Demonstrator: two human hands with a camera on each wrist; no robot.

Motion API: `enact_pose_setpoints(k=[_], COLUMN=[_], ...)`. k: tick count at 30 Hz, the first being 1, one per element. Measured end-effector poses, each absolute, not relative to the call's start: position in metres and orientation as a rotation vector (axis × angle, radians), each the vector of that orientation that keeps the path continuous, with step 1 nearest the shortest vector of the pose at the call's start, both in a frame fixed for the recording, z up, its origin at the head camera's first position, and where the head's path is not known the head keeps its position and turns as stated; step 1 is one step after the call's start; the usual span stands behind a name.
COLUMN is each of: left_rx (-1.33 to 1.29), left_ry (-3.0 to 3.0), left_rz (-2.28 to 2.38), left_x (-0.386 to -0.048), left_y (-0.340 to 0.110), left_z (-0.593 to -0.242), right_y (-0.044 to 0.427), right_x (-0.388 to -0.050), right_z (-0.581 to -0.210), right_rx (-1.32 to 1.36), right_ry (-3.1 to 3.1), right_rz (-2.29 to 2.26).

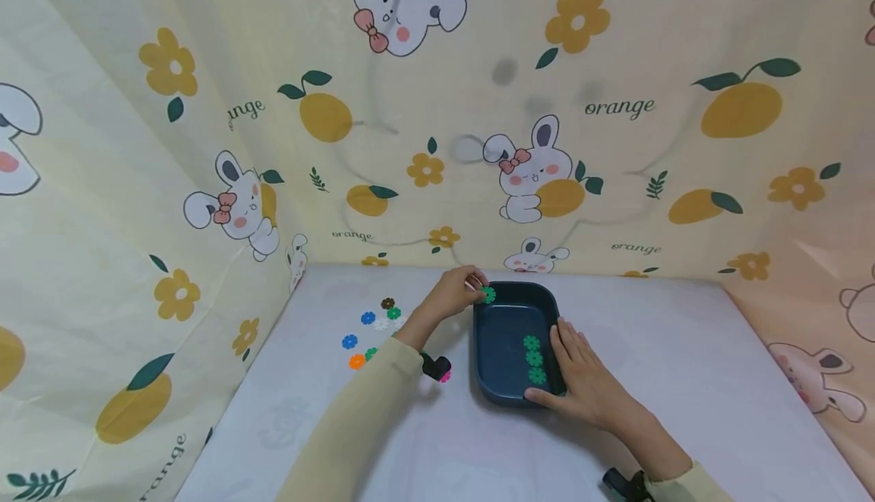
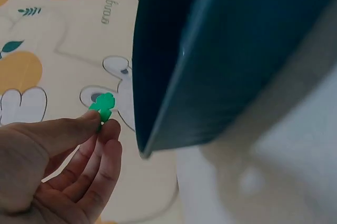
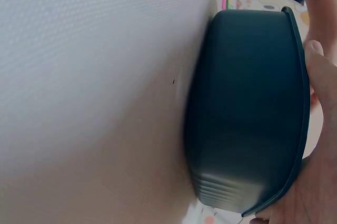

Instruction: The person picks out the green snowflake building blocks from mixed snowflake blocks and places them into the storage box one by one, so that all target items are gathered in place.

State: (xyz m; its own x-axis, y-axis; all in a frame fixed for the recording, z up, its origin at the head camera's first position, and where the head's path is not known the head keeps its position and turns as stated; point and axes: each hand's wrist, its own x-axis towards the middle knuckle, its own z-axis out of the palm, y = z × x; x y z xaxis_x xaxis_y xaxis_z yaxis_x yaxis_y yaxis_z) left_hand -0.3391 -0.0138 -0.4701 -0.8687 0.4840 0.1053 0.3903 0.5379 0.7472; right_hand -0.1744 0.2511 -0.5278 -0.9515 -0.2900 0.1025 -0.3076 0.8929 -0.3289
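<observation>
My left hand [image 1: 456,293] pinches a green flower-shaped plastic piece [image 1: 488,295] between thumb and fingertips, at the far left corner of a dark blue tray [image 1: 502,335]. In the left wrist view, that green piece [image 2: 103,105] stands upright in the fingers, beside the tray's rim [image 2: 145,153]. Three more green flower pieces [image 1: 534,358] lie in a line inside the tray, near its right side. My right hand [image 1: 588,380] rests on the tray's near right corner, fingers straight along the right rim and thumb on the near rim.
Left of the tray, loose flower pieces lie on the white tabletop [image 1: 287,411]: blue [image 1: 350,342], orange [image 1: 357,361], brown [image 1: 387,303], green [image 1: 393,313], white and pink, some partly covered by the left arm. A printed curtain [image 1: 437,107] hangs behind the table.
</observation>
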Motion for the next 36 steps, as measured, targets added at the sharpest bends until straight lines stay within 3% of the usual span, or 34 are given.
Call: enact_pose_setpoints(k=[24, 36], left_rx=[0.883, 0.806], left_ry=[2.558, 2.623], left_rz=[0.921, 0.747], left_x=[-0.346, -0.343], left_y=[0.063, 0.077], left_z=[-0.48, -0.496], right_y=[0.255, 0.252], right_x=[-0.176, -0.175], right_z=[-0.534, -0.53], right_rx=[0.476, 0.503], right_ry=[-3.015, -2.988], right_rz=[0.557, 0.54])
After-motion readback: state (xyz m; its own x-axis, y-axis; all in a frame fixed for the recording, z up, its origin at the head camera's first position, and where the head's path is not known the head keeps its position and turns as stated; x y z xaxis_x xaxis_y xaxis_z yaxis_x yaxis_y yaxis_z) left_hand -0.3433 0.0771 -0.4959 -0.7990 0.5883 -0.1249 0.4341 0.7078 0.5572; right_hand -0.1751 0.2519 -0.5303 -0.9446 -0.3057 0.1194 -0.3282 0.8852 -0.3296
